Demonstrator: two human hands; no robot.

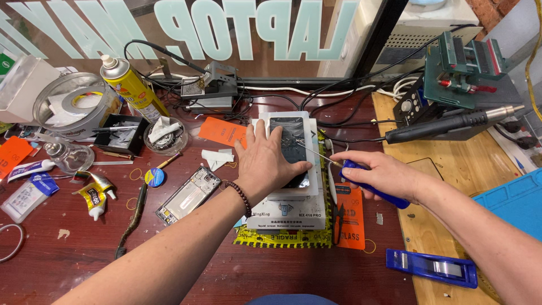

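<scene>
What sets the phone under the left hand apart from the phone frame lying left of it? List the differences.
The phone lies on a white pad under the left hand; the phone frame lies bare on the wooden table, untouched.
The phone runs straight away from the camera; the frame lies slanted.
The phone shows dark cracked glass; the frame shows open, pale insides.
Both lie flat.

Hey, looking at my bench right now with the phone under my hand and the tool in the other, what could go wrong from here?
The thin metal tip of the blue-handled tool in your right hand points toward your left hand; a slip could jab your fingers. The phone shows cracks, so pressing down with the palm may spread them or leave shards in your skin. It also sits on a white pad atop stacked boxes, which might shift under prying force.
</scene>
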